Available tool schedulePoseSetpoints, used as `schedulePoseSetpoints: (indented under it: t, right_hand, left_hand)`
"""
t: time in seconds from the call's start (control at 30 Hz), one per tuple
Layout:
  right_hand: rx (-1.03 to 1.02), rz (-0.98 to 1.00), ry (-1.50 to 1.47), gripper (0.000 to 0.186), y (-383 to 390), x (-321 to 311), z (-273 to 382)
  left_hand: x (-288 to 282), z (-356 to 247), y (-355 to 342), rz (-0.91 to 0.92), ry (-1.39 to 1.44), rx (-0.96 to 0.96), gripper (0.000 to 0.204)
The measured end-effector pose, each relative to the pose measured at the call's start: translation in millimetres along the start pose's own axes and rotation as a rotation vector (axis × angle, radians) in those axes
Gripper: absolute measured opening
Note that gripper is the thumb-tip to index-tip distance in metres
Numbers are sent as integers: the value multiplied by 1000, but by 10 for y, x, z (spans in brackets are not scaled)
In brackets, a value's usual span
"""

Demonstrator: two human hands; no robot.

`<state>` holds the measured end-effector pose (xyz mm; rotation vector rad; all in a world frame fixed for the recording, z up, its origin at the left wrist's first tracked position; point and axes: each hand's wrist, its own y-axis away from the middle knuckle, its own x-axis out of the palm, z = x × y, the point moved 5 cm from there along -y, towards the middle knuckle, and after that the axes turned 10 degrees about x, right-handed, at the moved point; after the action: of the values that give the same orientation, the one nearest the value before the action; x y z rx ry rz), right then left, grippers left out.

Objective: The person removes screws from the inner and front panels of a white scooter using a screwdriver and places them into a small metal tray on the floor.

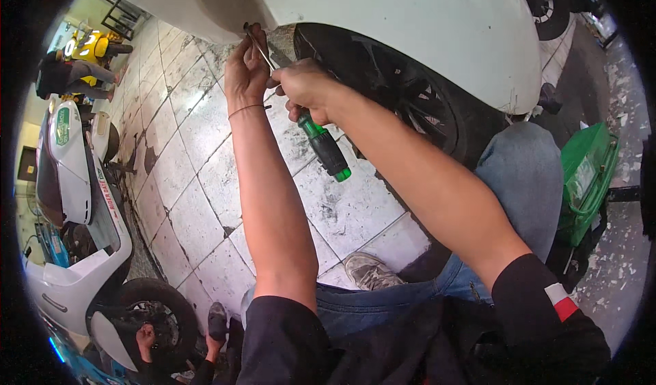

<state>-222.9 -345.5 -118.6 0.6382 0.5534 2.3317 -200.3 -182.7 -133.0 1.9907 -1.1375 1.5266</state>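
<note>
A screwdriver (318, 141) with a green and black handle slants up toward the lower edge of a white scooter's body panel (403, 16). My right hand (309, 88) is closed around it where handle and shaft meet, and the handle's end sticks out below. Further up, my left hand (246, 74) has its fingers curled about the thin metal shaft (262, 51) near its tip. Those fingertips are right by the panel's underside. What the tip touches is hidden by them. Just right of my hands is a black spoked wheel (410, 88).
A second white scooter (75, 173) stands at the left, with another person's hand (145, 336) at its wheel (160, 317). A person (65, 76) and a yellow motorbike (92, 47) are at the far left. Beside my knee is a green crate (588, 173). Dirty white tiles (198, 200) cover the floor.
</note>
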Motion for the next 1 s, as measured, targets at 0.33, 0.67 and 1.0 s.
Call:
schedulePoseSetpoints:
  t: [0.33, 0.67, 1.0]
  right_hand:
    - [-56, 4, 64, 27, -72, 8, 9]
    - [-39, -10, 40, 22, -14, 18, -31]
    - [-37, 14, 27, 20, 20, 45, -6]
  left_hand:
    - [-5, -7, -8, 8, 54, -24, 34]
    - [29, -40, 38, 41, 135, -54, 28]
    - [50, -82, 30, 110, 111, -29, 27]
